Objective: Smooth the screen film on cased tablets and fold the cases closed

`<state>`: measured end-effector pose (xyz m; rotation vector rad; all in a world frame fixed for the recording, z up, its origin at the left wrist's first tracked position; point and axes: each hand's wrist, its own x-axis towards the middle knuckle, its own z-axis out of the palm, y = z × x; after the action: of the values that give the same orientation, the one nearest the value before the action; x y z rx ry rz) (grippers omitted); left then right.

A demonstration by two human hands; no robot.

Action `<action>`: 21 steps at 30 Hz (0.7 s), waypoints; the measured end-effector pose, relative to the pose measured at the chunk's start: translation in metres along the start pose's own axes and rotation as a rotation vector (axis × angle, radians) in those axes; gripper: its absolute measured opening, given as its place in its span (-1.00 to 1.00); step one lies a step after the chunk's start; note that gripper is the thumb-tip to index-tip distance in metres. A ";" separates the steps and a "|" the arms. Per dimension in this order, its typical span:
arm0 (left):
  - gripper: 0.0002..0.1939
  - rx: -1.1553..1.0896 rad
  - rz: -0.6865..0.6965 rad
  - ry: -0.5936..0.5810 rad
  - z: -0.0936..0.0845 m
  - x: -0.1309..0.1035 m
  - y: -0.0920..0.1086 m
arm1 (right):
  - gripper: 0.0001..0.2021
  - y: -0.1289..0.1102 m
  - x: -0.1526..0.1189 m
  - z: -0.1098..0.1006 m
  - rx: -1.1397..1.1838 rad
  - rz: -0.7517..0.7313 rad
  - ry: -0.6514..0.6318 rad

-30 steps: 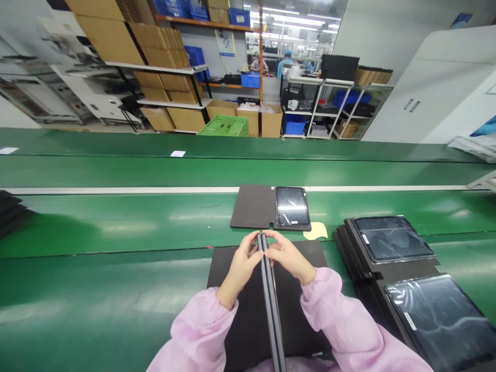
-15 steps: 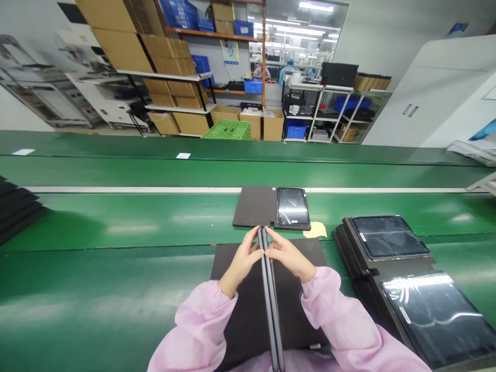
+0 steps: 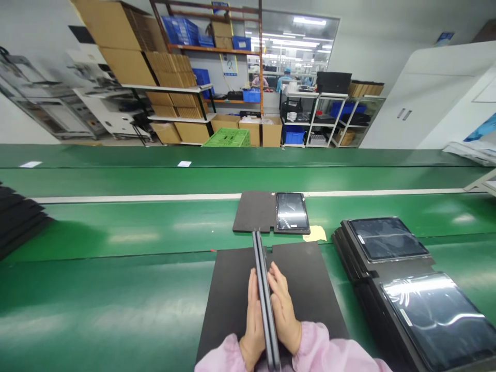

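Note:
Two thin dark slabs (image 3: pixel 265 299) stand on edge, side by side, above a black foam mat (image 3: pixel 228 289). My left hand (image 3: pixel 253 320) presses flat against their left side, fingers extended. My right hand (image 3: pixel 282 310) lies against the right side, its fingers pointing away from me. Between my palms the slabs are held as a pair; their broad faces are hidden from view. Beyond them, a tablet (image 3: pixel 292 212) rests screen up on the right half of a smaller black foam piece (image 3: pixel 253 213).
On the right, stacked black foam trays (image 3: pixel 349 253) carry a tablet (image 3: pixel 387 237) and a larger screen (image 3: pixel 437 315). Black sheets (image 3: pixel 19 222) are piled at the far left. A yellow paper (image 3: pixel 316 234) lies on the green surface (image 3: pixel 135 289). People are visible behind a distant window.
Both hands have slid from the far top end of the slabs toward me and now lie flat along the sides. The slabs lean slightly more to the left at the far end.

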<state>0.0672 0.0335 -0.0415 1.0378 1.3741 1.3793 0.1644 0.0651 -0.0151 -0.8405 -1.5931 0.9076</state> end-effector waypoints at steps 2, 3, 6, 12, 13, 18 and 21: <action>-0.43 0.030 0.145 0.012 0.004 0.011 0.034 | -0.60 -0.018 0.020 -0.002 0.016 -0.034 0.062; -0.46 0.050 0.231 0.017 0.007 0.017 0.054 | -0.60 -0.029 0.034 -0.004 0.060 -0.042 0.084; -0.55 0.104 0.277 0.019 0.017 0.037 0.109 | -0.59 -0.063 0.071 -0.009 0.272 0.093 0.069; -0.35 0.073 -0.017 0.070 0.029 0.057 0.142 | -0.30 -0.076 0.101 -0.007 0.481 0.403 0.037; -0.35 0.063 -0.018 0.075 0.030 0.060 0.140 | -0.28 -0.073 0.103 -0.006 0.488 0.410 0.043; -0.48 -0.086 -0.044 0.099 0.033 0.077 0.136 | -0.36 -0.067 0.117 -0.004 0.528 0.441 0.092; -0.56 -0.206 -0.096 0.137 0.035 0.089 0.137 | -0.52 -0.066 0.129 -0.002 0.573 0.455 0.119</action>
<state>0.0749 0.1320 0.0939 0.7449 1.3299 1.5073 0.1380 0.1478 0.1003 -0.8292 -0.9635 1.5151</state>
